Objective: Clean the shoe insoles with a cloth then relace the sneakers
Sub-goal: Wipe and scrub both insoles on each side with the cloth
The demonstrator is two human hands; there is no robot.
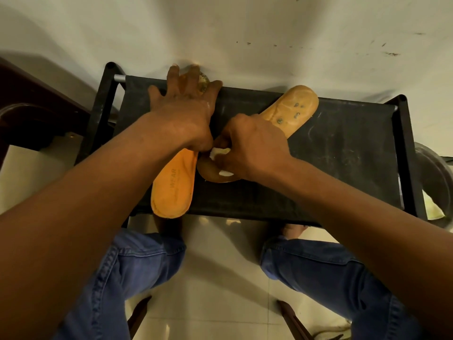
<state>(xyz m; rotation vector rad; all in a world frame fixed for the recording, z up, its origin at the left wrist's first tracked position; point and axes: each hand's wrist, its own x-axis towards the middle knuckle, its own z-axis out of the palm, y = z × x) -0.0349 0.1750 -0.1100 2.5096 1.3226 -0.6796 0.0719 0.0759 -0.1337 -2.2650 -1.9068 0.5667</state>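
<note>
Two orange insoles lie on a black fabric stool [343, 155]. The left insole [172, 185] has "WEAR" printed on it, and its heel hangs over the stool's near edge. My left hand [183, 106] lies flat on its front part, fingers spread and pressing down. The right insole [291, 107] runs diagonally toward the far right and shows dark spots. My right hand [250, 148] grips a small white cloth [219, 152] and holds it against the right insole's heel end. No sneakers or laces are in view.
The stool stands against a scuffed white wall [269, 33]. A dark wooden piece of furniture [29, 106] is at the left. A dark round basin [434, 182] with something yellowish sits at the right. My knees in blue jeans are below, over a tiled floor.
</note>
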